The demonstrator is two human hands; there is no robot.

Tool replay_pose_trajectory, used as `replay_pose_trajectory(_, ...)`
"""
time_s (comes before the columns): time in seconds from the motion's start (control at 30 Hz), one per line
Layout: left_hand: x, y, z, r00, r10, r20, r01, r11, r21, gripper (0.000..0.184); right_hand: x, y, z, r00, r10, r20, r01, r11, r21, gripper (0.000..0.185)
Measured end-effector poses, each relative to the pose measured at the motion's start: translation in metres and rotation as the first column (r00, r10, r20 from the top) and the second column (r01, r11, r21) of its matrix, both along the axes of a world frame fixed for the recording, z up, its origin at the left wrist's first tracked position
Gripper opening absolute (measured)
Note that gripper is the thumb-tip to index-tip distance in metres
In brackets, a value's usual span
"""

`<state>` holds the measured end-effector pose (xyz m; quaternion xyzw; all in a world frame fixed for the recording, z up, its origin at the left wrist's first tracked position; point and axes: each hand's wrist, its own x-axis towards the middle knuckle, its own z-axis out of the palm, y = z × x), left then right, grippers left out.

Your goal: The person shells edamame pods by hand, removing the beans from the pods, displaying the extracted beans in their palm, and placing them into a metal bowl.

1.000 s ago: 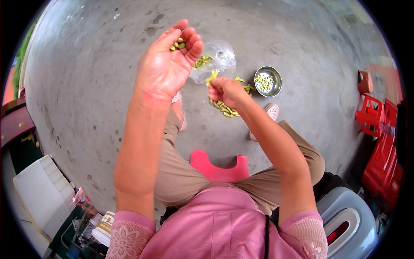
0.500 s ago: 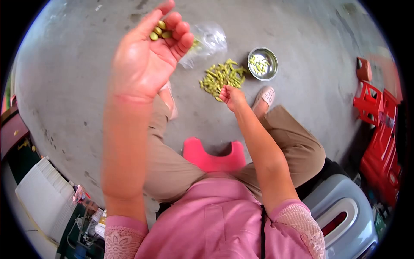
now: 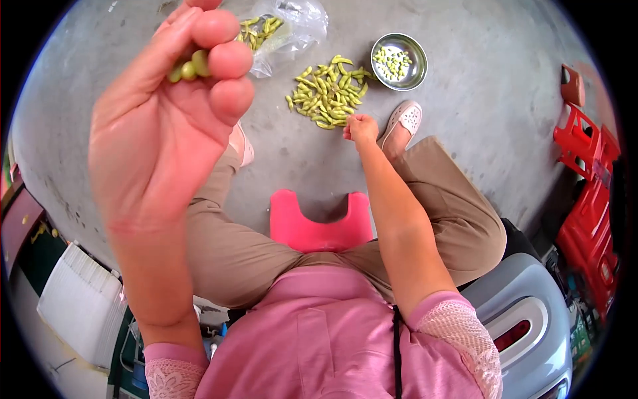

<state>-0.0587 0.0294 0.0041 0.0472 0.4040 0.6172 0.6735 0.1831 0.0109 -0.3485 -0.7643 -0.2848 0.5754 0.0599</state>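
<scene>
My left hand [image 3: 156, 139] is raised close to the camera, palm up, with fingers curled around a few green edamame beans [image 3: 189, 69]. Down at floor level, my right hand [image 3: 362, 128] is closed in a pinch at the near right edge of a pile of edamame pods [image 3: 329, 92]. What its fingertips hold, if anything, is too small to make out. Right of the pile stands a steel bowl [image 3: 423, 63] with shelled beans [image 3: 392, 64] scattered over its bottom.
A clear plastic bag [image 3: 302, 30] with more pods lies beyond the pile. Pink shoes [image 3: 407, 118] flank the pods. I sit over a pink stool [image 3: 319, 229]. Red plastic stools [image 3: 581, 143] stand at right, a grey-blue plastic piece [image 3: 512, 299] nearer, and white stacked sheets [image 3: 80, 302] at left.
My left hand has come nearer to the camera and further left, its fingers more curled over the beans. The right hand stays by the pile, with its fingers tucked in more. The view has shifted slightly.
</scene>
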Motion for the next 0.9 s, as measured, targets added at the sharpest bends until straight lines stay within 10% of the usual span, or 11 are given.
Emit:
replay_pose_trajectory(0.07, -0.006, -0.001, -0.001, 0.990, -0.077, 0.122, 0.075, 0.997, 0.021, 0.031, -0.003, -0.003, -0.005, 0.997, 0.014, 0.070, -0.011, 0.999, -0.039, 0.010)
replay_pose_trajectory(0.13, -0.009, -0.001, 0.000, 0.988, -0.104, 0.118, 0.101, 0.995, 0.024, 0.031, -0.001, -0.012, -0.015, 0.782, 0.438, 0.443, -0.605, 0.705, 0.371, 0.010)
replay_pose_trajectory(0.37, -0.012, -0.005, -0.005, 0.977, -0.174, 0.123, 0.168, 0.984, 0.057, 0.031, -0.004, -0.015, -0.014, 0.440, 0.675, 0.593, -0.897, 0.290, 0.334, 0.010)
replay_pose_trajectory(0.47, -0.001, -0.001, -0.006, 0.987, -0.136, 0.090, 0.135, 0.991, 0.024, 0.032, -0.006, 0.009, -0.001, 0.582, 0.676, 0.452, -0.809, 0.422, 0.409, 0.010)
replay_pose_trajectory(0.6, 0.013, 0.005, -0.009, 0.997, -0.082, 0.004, 0.082, 0.996, -0.018, 0.028, -0.027, 0.067, 0.064, 0.861, 0.453, -0.233, -0.432, 0.891, 0.139, 0.014)
replay_pose_trajectory(0.9, 0.042, -0.008, -0.022, 0.962, -0.240, -0.131, 0.235, 0.970, -0.055, 0.020, -0.029, 0.095, 0.323, 0.674, 0.296, -0.677, -0.206, 0.955, 0.213, 0.014)
